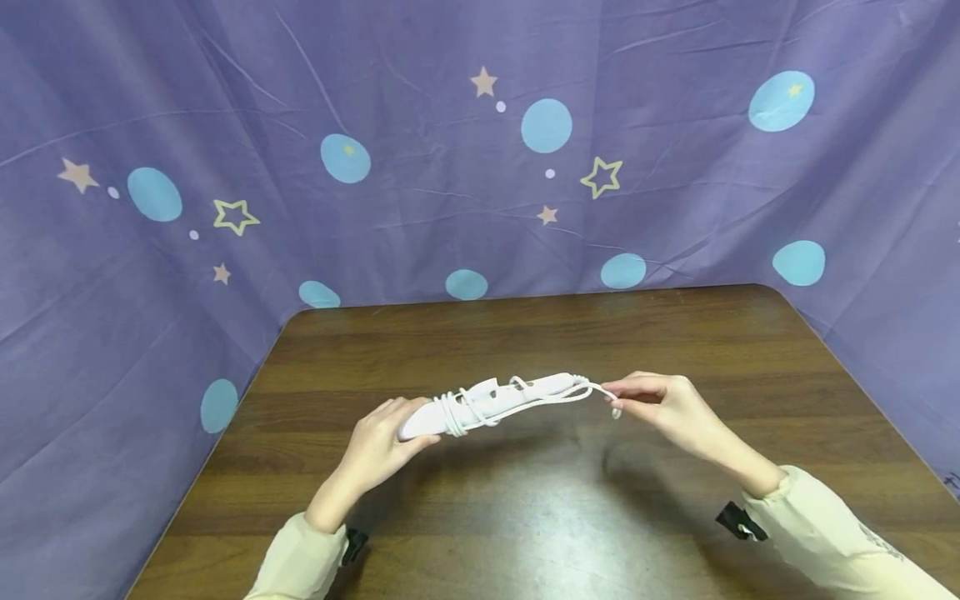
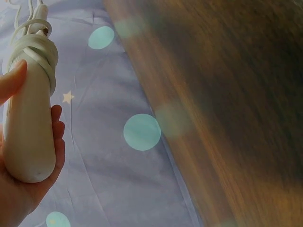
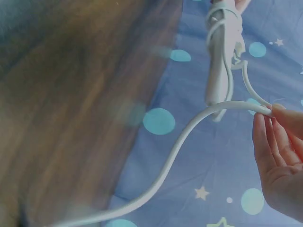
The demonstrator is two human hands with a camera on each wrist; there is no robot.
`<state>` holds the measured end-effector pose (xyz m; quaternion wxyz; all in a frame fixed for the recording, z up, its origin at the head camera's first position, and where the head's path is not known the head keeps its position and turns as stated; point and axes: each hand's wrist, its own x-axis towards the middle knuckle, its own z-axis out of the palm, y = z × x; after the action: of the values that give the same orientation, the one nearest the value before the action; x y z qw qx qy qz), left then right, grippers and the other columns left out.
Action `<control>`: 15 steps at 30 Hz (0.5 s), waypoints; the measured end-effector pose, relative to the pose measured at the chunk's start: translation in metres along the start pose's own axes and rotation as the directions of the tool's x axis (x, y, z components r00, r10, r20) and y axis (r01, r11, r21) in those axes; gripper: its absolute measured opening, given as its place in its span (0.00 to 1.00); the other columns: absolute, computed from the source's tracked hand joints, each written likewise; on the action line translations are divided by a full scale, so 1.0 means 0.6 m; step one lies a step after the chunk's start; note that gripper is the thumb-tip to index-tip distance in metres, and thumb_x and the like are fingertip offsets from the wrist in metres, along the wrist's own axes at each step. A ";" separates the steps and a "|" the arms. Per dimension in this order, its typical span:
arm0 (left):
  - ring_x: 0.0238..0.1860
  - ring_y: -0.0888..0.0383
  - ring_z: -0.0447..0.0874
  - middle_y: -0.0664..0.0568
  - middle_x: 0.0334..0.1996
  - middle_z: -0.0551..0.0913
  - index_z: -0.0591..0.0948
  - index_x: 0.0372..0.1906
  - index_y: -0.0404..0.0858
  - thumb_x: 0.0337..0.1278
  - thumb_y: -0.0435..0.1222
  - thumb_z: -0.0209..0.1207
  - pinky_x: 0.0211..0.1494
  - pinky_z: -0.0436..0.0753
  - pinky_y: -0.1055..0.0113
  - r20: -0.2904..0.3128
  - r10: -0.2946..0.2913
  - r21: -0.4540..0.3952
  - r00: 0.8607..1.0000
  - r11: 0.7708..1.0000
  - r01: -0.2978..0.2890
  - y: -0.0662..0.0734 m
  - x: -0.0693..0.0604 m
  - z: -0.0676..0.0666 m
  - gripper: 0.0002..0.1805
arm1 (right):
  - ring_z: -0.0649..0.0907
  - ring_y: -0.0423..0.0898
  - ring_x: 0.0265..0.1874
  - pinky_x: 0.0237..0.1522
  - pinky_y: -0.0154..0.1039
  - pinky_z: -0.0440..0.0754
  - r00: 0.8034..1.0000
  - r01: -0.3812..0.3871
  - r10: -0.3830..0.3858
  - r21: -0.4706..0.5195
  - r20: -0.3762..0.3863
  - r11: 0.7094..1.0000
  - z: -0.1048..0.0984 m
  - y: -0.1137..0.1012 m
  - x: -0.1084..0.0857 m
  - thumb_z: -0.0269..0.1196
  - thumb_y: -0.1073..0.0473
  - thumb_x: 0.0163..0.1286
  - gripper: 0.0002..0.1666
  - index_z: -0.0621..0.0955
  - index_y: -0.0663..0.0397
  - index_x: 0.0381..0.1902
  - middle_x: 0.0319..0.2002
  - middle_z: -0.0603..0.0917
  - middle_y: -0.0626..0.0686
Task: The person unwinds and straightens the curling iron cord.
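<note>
A white hair-styling iron point(image 1: 491, 404), its exact type unclear, is held above the table, tilted with its right end higher. My left hand point(image 1: 378, 442) grips its broad rounded end; in the left wrist view the thumb lies along the smooth white body point(image 2: 31, 127) and the fingers curl round the far side. Several turns of white cord point(image 2: 35, 49) are wound about the middle. To the right, my right hand point(image 1: 667, 408) pinches a stretch of the cord point(image 3: 173, 156) between thumb and fingertips, apart from the body. The plug is not visible.
Beneath both hands lies a brown wood-grain table point(image 1: 525, 333) with rounded far corners. A purple curtain point(image 1: 420, 225) with stars and blue dots hangs behind and at the sides. Dark straps point(image 1: 741, 522) show at the wrists.
</note>
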<state>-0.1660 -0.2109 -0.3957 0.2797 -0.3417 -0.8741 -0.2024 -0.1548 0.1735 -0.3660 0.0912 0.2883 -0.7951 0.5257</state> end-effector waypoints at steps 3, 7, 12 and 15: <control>0.28 0.59 0.75 0.53 0.26 0.78 0.79 0.39 0.36 0.30 0.45 0.67 0.43 0.75 0.56 0.008 0.007 -0.007 1.000 1.000 -0.007 0.002 0.000 0.001 0.25 | 0.80 0.39 0.29 0.29 0.29 0.77 0.999 0.026 -0.027 -0.016 -0.037 1.000 -0.011 -0.001 0.007 0.61 0.75 0.52 0.13 0.80 0.69 0.38 0.31 0.82 0.57; 0.28 0.59 0.75 0.53 0.26 0.78 0.79 0.39 0.36 0.30 0.45 0.67 0.44 0.75 0.54 0.018 0.008 -0.011 1.000 1.000 -0.007 0.005 0.000 0.001 0.25 | 0.80 0.41 0.28 0.29 0.29 0.77 0.996 0.061 -0.062 -0.018 -0.058 0.998 -0.023 0.001 0.017 0.61 0.75 0.52 0.11 0.80 0.70 0.36 0.30 0.82 0.58; 0.28 0.59 0.76 0.52 0.26 0.79 0.79 0.39 0.36 0.28 0.45 0.68 0.45 0.75 0.54 0.025 0.020 -0.022 0.999 1.000 -0.019 0.010 -0.001 0.001 0.26 | 0.80 0.39 0.27 0.28 0.29 0.77 0.995 0.070 -0.071 -0.018 -0.073 0.997 -0.034 -0.003 0.033 0.60 0.78 0.51 0.12 0.80 0.72 0.36 0.29 0.82 0.56; 0.30 0.57 0.78 0.51 0.29 0.81 0.79 0.39 0.36 0.29 0.45 0.68 0.45 0.75 0.53 0.029 0.033 -0.034 0.999 0.999 -0.032 0.013 -0.002 0.000 0.26 | 0.80 0.37 0.26 0.27 0.27 0.76 0.995 0.039 -0.043 -0.048 -0.093 0.998 -0.038 -0.006 0.042 0.60 0.79 0.50 0.12 0.80 0.74 0.35 0.28 0.82 0.50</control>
<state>-0.1599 -0.2060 -0.3953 0.2644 -0.3635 -0.8689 -0.2071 -0.1771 0.1833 -0.3419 0.1458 0.2772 -0.7958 0.5183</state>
